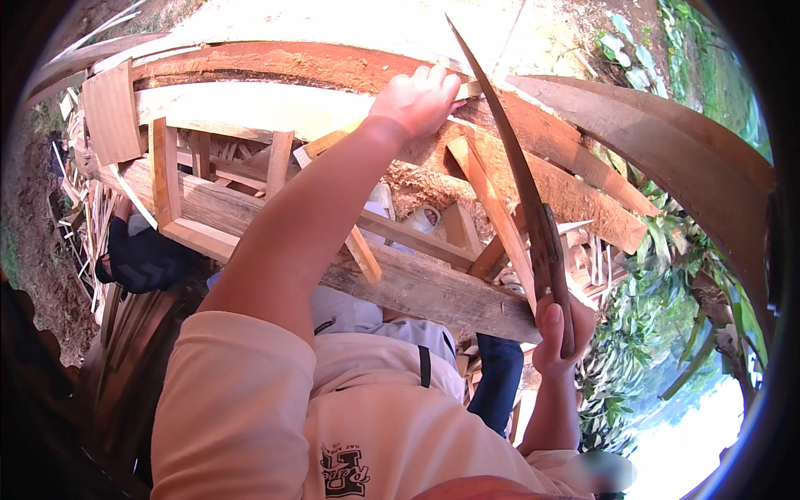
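My right hand [565, 329] is closed round the wooden handle of a handsaw [515, 154]. The saw's long tapering blade is seen nearly edge-on and slants up and away to the left. Its upper part crosses beside the end of a small wood strip [470, 89]. My left hand [419, 98] grips this strip, its fingers bent over it on top of the long pale plank [258, 108]. The blade looks close to the strip's end, but I cannot tell whether they touch. Below my left wrist, short wood strips [492, 204] lean across the workbench beam [417, 283].
A square wood piece [112, 112] lies at the plank's left end. A large curving board [667, 154] spans the right side, above green plants [621, 358]. Dark clothing [148, 260] shows at lower left, near scattered thin sticks. A dark blue trouser leg [497, 375] stands below the beam.
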The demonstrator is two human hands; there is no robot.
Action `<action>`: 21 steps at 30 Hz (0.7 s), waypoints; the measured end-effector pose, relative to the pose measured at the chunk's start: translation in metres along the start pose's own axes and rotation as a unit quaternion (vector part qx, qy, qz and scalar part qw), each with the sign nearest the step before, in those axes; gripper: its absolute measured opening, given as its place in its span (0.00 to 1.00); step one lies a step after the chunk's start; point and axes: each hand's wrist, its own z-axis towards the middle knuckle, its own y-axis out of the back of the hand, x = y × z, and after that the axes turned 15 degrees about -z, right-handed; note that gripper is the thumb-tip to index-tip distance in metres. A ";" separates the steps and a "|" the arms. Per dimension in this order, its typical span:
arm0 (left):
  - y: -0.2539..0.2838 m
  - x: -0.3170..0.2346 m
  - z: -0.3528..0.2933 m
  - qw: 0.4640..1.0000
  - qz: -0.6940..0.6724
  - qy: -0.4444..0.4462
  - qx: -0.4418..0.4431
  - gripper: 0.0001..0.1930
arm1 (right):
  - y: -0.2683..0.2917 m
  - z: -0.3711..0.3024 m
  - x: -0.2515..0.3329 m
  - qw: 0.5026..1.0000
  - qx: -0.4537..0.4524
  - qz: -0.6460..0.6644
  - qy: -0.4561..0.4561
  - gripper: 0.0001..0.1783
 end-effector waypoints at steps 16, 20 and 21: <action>0.008 -0.002 0.005 0.999 -0.010 0.031 0.034 0.15 | -0.101 0.141 -0.053 0.982 -0.054 0.166 0.070 0.17; 0.006 -0.003 0.006 0.999 0.020 0.033 0.035 0.16 | -0.115 0.137 -0.075 0.975 -0.075 0.159 0.135 0.18; 0.007 -0.002 0.006 0.998 0.031 0.038 0.039 0.16 | -0.117 0.136 -0.073 0.975 -0.084 0.148 0.142 0.18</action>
